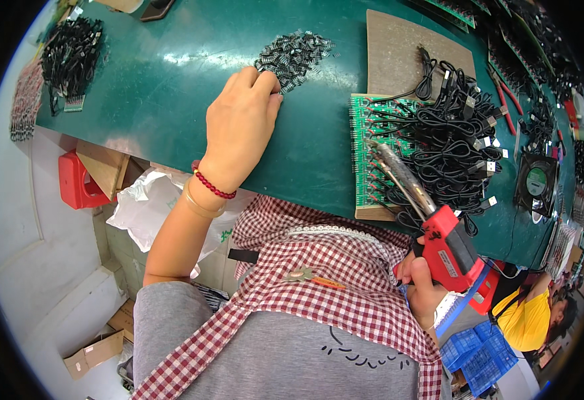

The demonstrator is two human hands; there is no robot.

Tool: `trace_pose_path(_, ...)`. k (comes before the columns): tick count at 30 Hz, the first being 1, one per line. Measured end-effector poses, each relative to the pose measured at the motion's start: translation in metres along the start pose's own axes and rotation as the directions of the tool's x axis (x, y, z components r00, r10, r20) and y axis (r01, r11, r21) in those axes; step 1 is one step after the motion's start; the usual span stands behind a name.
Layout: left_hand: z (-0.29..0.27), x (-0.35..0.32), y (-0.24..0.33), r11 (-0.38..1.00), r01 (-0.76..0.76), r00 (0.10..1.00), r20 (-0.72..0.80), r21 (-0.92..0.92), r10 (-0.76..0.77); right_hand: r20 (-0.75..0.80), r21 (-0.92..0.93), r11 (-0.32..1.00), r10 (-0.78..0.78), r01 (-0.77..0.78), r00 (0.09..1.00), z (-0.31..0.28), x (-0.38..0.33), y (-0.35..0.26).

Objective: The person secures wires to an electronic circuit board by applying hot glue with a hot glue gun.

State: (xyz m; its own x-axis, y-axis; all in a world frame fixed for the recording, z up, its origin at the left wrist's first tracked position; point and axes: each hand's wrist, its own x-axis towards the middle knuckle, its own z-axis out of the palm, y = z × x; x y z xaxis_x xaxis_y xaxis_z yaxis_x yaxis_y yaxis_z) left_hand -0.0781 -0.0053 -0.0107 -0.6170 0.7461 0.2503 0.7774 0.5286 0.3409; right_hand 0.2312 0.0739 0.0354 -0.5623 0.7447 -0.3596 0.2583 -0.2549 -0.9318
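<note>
My left hand (242, 123) reaches over the table to the near edge of a pile of small dark parts with metal pins (298, 53). Its fingers are pinched together, and whatever is between the fingertips is hidden. In front of my apron, my right hand (423, 285) grips a red and black soldering gun (446, 247). The gun's metal barrel slants up and left, its tip above a row of green circuit boards (364, 157). Coiled black USB cables (448, 143) lie bundled across the right side of those boards.
Beneath the boards is a brown panel (412, 50) on the green table (165, 87). More black cables (72, 53) are heaped at the far left. Red-handled pliers (505, 100) and a black fan (537, 180) lie right. A person in yellow (525, 323) is beyond blue crates (482, 357).
</note>
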Motion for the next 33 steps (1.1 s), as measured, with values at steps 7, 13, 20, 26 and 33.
trace_pose_path(7, 0.003, 0.004, 0.005, 0.998, -0.001, 0.996, -0.093, -0.063, -0.005, 0.023, -0.136, 0.991, 0.0, 0.003, 1.0, -0.008, 0.004, 0.005)
trace_pose_path(13, 0.0, 0.008, 0.017, 0.913, 0.033, 0.991, -0.102, -0.406, -0.081, -0.058, -0.007, 0.994, -0.109, 0.108, 0.992, -0.006, 0.006, -0.019)
trace_pose_path(20, -0.009, -0.015, 0.028, 0.645, 0.303, 0.953, 0.228, -0.702, -0.199, -0.554, 0.085, 0.715, -0.546, 0.694, 0.629, -0.069, 0.018, -0.039)
trace_pose_path(26, -0.01, -0.026, 0.03, 0.298, 0.435, 0.9, 0.398, -0.85, -0.179, -0.817, -0.299, 0.656, -0.551, 0.693, 0.169, -0.175, 0.035, -0.044)
trace_pose_path(33, -0.022, -0.024, 0.05, 0.147, 0.513, 0.858, 0.504, -0.845, -0.096, -0.933, -0.18, 0.911, -0.277, 0.37, 0.228, -0.229, 0.058, -0.014)
